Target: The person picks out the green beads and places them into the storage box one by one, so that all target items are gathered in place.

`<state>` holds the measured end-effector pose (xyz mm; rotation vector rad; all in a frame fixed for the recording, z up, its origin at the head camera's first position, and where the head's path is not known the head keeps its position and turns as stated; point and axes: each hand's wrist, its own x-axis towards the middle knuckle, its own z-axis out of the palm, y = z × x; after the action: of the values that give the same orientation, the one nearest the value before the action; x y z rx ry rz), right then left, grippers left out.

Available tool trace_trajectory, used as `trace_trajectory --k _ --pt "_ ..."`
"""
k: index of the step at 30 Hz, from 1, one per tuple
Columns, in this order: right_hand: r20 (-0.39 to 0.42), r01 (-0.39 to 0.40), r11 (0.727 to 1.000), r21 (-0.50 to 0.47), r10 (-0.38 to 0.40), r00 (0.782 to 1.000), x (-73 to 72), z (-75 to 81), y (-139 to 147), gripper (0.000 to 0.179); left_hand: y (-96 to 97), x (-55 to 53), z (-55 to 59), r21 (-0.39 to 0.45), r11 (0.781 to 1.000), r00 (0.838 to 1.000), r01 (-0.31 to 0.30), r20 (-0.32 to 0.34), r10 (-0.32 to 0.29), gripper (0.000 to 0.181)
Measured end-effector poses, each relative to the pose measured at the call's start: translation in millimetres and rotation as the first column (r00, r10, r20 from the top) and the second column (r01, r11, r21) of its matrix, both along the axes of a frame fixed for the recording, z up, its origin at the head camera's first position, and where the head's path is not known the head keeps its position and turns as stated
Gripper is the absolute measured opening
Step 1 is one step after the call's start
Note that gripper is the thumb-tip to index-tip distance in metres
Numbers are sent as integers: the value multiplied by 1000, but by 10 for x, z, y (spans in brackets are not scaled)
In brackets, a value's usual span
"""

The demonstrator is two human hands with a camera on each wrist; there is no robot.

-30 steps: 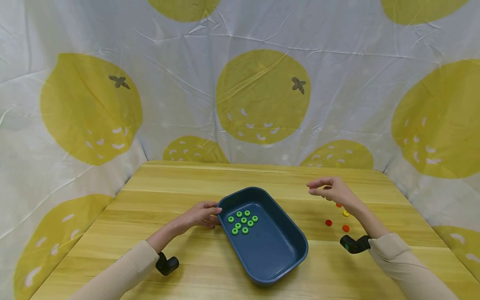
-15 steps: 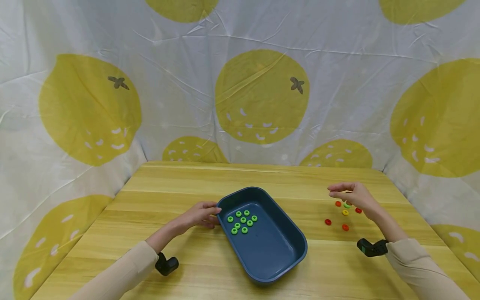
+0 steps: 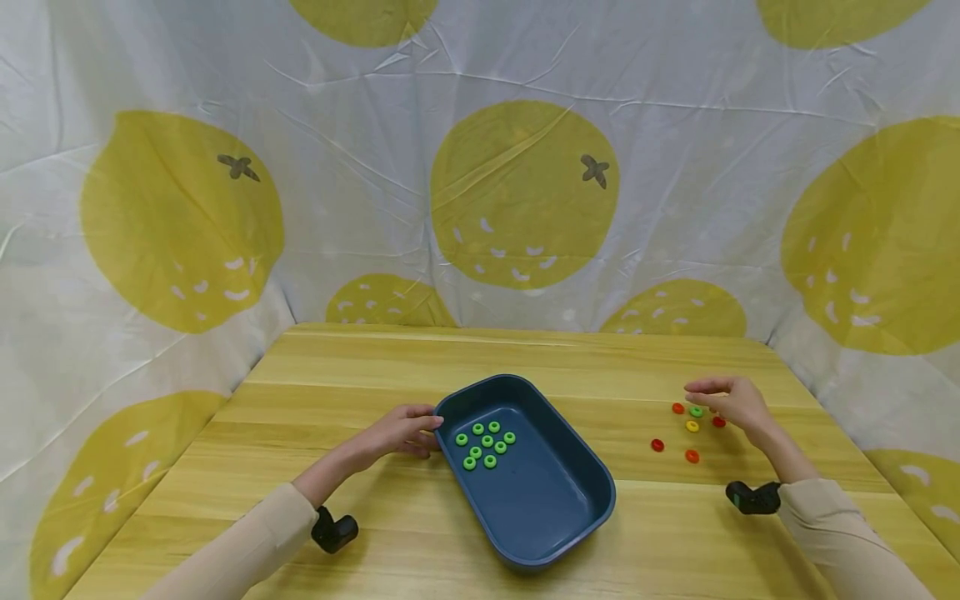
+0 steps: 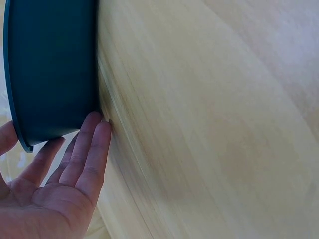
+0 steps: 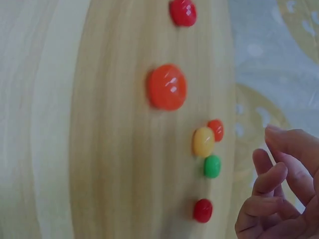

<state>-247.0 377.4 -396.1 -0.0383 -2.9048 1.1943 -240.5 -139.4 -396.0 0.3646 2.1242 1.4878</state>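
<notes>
My left hand (image 3: 397, 431) grips the corner of a dark blue tray (image 3: 536, 508), thumb over the rim and fingers against the outer wall; the left wrist view shows the fingers (image 4: 84, 154) under that wall. Several green ring-shaped beads (image 3: 490, 465) lie inside the tray, towards its far left end. On the right, my right hand (image 3: 738, 405) hovers above loose beads, thumb and forefinger apart with nothing between them. Nearest below it lie a green bead (image 5: 212, 166) and a red bead (image 5: 203, 211). A yellow bead (image 5: 203, 143) is close by.
Nearer the front lie an orange bead (image 3: 692, 457) and another red bead (image 3: 657, 447); a further orange-red bead (image 3: 678, 409) sits left of the green one. The wooden table (image 3: 360, 367) ends at a fruit-printed cloth (image 3: 360, 167) behind and at both sides.
My right hand has moved right from beside the tray and come down lower over the beads, uncovering the green one. The left hand and the tray have stayed put.
</notes>
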Motion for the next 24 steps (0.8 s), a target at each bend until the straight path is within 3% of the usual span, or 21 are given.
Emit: trace_trajectory --k 14,24 --pt "-89 -12 975 222 33 996 -22 -240 132 27 3 6 -3 10 1000 1000 0 10 0 57" --pt "-148 4 973 229 31 988 8 -212 112 27 -6 -1 -9 8 1000 1000 2 11 -2 56"
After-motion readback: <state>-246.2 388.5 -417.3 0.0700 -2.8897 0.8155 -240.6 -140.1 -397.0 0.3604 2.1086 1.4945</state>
